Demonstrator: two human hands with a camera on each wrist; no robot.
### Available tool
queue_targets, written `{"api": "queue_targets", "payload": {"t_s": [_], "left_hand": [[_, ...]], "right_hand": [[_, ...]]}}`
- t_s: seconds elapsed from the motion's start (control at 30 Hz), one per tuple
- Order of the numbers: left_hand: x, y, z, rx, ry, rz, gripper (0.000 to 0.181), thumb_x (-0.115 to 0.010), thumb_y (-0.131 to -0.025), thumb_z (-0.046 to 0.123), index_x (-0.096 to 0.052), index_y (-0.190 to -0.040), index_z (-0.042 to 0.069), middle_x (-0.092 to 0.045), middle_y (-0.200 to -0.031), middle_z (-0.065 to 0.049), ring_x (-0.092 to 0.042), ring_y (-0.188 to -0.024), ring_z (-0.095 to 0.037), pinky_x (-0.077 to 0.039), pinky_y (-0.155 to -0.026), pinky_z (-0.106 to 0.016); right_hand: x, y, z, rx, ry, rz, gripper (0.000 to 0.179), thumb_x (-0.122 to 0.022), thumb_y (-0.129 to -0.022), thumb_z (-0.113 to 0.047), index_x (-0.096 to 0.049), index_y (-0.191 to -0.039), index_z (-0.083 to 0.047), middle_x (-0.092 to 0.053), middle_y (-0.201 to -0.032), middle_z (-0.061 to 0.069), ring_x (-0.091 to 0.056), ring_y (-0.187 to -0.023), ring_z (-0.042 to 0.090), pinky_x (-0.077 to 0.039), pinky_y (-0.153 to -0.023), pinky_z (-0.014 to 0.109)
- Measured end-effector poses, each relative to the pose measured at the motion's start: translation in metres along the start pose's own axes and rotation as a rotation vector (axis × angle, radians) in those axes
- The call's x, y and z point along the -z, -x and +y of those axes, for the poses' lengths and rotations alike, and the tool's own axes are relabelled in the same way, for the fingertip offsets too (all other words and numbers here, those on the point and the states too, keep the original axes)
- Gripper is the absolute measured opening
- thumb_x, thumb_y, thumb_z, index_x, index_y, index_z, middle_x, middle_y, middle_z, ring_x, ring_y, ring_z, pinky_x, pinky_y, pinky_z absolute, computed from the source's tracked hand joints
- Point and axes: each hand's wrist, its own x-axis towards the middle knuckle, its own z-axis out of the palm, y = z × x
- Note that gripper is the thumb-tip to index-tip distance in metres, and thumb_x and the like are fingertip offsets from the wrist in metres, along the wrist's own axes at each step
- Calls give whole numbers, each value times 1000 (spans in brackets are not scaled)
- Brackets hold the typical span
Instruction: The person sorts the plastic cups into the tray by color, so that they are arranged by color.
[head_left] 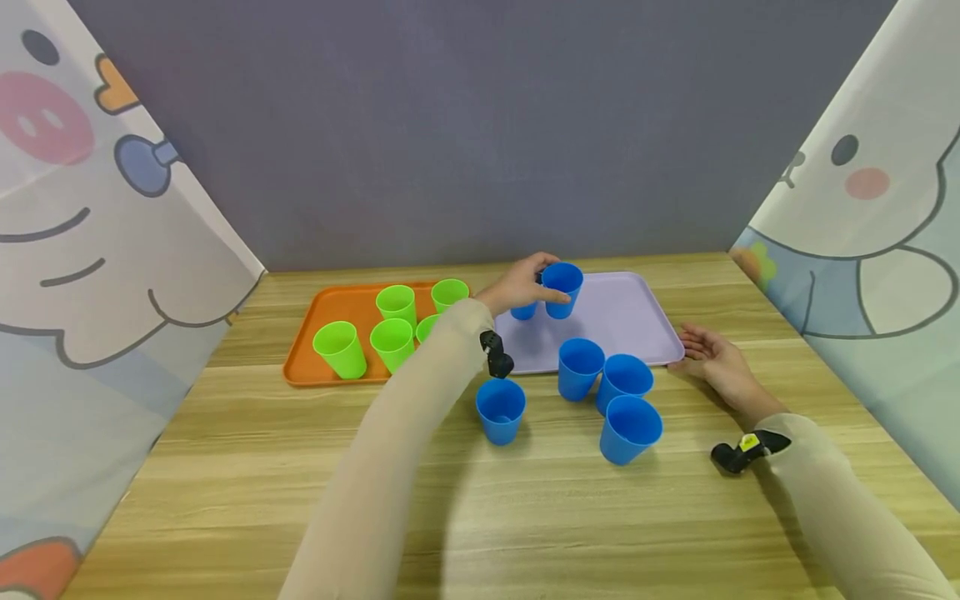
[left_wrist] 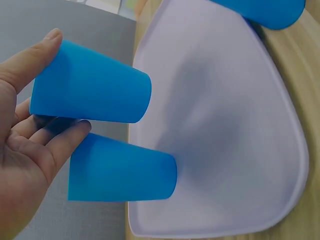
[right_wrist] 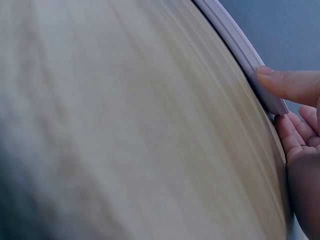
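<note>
My left hand holds a blue cup above the lilac tray, thumb on one side and fingers on the other. In the left wrist view the held cup is upright, and a second blue cup stands on the tray close by the fingertips. My right hand lies at the tray's near right corner; in the right wrist view its thumb touches the rim, with relaxed fingers beside the corner on the table.
Several blue cups, such as this front one and this left one, stand on the wooden table before the lilac tray. On the left, an orange tray bears several green cups, partly hidden by my left sleeve. A grey panel rises behind.
</note>
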Motion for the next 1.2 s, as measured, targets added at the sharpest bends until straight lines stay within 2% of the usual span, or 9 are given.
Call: {"api": "queue_targets", "payload": {"t_s": [0.27, 0.5, 0.7, 1.0, 1.2], "left_hand": [[-1, -5, -3, -3, -9, 13, 77, -80, -86, 28, -40, -149, 9, -46, -149, -11, -43, -137, -28, -39, -111, -44], [-5, -7, -5, 11, -50, 6, 79, -80, -86, 30, -39, -150, 9, -46, -150, -9, -42, -138, -26, -38, -111, -43], [-8, -9, -5, -6, -78, -10, 81, -80, -86, 30, -38, -151, 8, -45, -151, -10, -41, -139, -25, -38, -112, -41], [-15, -13, -3, -4, -174, -72, 80, -76, -89, 33, -34, -153, 9, -42, -153, -12, -41, -139, -28, -36, -113, -42], [-19, -12, -5, 22, -166, -107, 81, -75, -90, 34, -32, -154, 10, -39, -155, -12, -39, -140, -28, -36, -113, -45]], "right_hand": [[0, -1, 0, 2, 34, 2, 82, -71, -85, 11, -19, -147, 20, -52, -115, -8, -56, -100, -6, -47, -87, 8], [-1, -1, 0, 6, -59, -6, 83, -70, -84, 15, -16, -146, 23, -55, -112, -8, -59, -97, -4, -48, -86, 9], [0, -1, 0, 11, -48, -3, 83, -70, -84, 15, -16, -146, 23, -55, -112, -9, -59, -97, -5, -48, -86, 9], [-1, -1, -1, -23, 29, -3, 83, -71, -86, 9, -17, -148, 19, -51, -118, -4, -57, -99, -7, -47, -87, 9], [-1, -1, -1, -13, 31, -2, 82, -71, -86, 10, -18, -148, 19, -51, -118, -4, -56, -100, -6, -47, -87, 8]]}}
